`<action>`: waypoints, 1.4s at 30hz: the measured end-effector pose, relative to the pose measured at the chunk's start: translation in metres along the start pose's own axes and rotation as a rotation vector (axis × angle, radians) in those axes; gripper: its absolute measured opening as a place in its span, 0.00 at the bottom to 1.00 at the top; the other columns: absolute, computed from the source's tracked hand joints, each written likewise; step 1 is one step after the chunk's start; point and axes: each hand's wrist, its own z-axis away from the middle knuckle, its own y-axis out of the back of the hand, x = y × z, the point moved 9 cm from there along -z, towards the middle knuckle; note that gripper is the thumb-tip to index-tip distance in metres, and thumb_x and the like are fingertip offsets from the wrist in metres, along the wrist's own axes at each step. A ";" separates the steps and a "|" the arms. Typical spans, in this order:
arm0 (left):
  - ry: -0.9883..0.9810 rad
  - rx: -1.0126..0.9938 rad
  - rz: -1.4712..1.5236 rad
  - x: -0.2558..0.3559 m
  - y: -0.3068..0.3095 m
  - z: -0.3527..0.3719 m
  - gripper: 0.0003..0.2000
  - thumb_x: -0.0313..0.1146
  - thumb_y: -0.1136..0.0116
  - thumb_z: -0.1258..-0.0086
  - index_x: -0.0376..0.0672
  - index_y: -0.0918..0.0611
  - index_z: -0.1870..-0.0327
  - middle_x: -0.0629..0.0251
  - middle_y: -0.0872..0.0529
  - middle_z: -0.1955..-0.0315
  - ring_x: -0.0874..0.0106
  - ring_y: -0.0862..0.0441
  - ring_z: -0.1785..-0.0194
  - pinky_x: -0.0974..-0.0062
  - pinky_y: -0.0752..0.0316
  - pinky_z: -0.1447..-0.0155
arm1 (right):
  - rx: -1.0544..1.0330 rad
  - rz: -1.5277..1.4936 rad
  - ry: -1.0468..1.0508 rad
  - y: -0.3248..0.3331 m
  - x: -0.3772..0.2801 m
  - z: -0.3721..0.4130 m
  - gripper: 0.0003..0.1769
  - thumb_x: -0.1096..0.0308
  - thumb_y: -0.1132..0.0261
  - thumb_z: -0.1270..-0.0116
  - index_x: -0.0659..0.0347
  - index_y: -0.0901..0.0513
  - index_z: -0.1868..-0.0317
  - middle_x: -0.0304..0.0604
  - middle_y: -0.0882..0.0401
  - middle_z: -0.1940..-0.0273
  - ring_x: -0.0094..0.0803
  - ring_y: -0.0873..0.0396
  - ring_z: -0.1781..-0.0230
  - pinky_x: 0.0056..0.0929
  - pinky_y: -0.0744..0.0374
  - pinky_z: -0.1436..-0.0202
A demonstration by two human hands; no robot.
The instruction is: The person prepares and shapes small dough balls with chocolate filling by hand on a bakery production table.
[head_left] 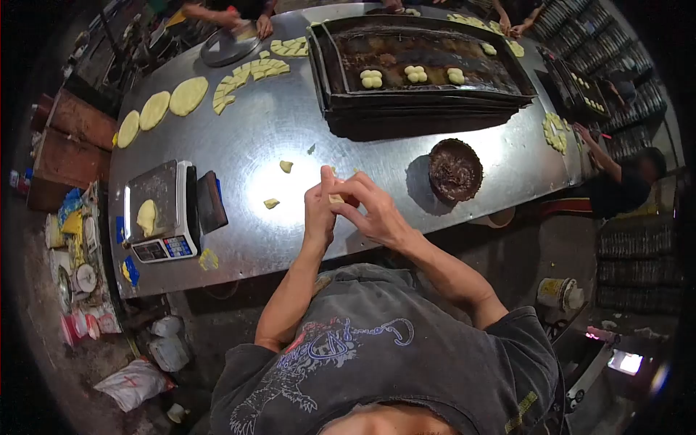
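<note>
Over the metal table's near edge my left hand [320,206] and my right hand [366,206] meet. Between them is a small piece of pale dough [336,199], pinched by the fingers of my right hand and touching my left. Two loose dough pieces, one upper [286,167] and one lower [271,204], lie on the table just left of my hands. To the right stands a round bowl of dark brown paste [455,171]. A digital scale [161,210] at the left bears a dough lump [147,217].
Stacked dark trays [428,101] hold clusters of dough balls [416,74]. Flat dough rounds [188,96] and cut dough pieces [250,72] lie at the back left. A dark block [212,203] stands beside the scale. Other people's hands [246,27] work around the table's far and right edges.
</note>
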 end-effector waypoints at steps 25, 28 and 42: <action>-0.173 -0.118 -0.135 -0.024 -0.122 -0.003 0.38 0.61 0.76 0.16 0.31 0.20 0.44 0.55 0.13 0.59 0.70 0.12 0.60 0.71 0.13 0.51 | -0.012 -0.673 -0.598 0.076 0.130 0.020 0.14 0.61 0.26 0.31 0.62 0.19 0.57 0.38 0.22 0.58 0.18 0.26 0.71 0.15 0.27 0.74; -0.033 -0.114 0.024 -0.058 -0.118 -0.010 0.39 0.64 0.74 0.17 0.33 0.23 0.39 0.56 0.13 0.57 0.70 0.13 0.59 0.72 0.14 0.52 | -0.075 -0.693 -0.650 0.067 0.151 0.025 0.09 0.66 0.29 0.30 0.61 0.17 0.55 0.43 0.17 0.55 0.24 0.21 0.66 0.23 0.22 0.65; 0.309 0.146 -0.453 -0.181 0.052 0.065 0.29 0.52 0.49 0.18 0.37 0.28 0.27 0.57 0.15 0.44 0.68 0.17 0.44 0.70 0.23 0.43 | -0.058 0.161 -0.588 0.050 0.287 0.112 0.18 0.57 0.34 0.28 0.63 0.15 0.48 0.55 0.22 0.50 0.52 0.21 0.49 0.43 0.22 0.43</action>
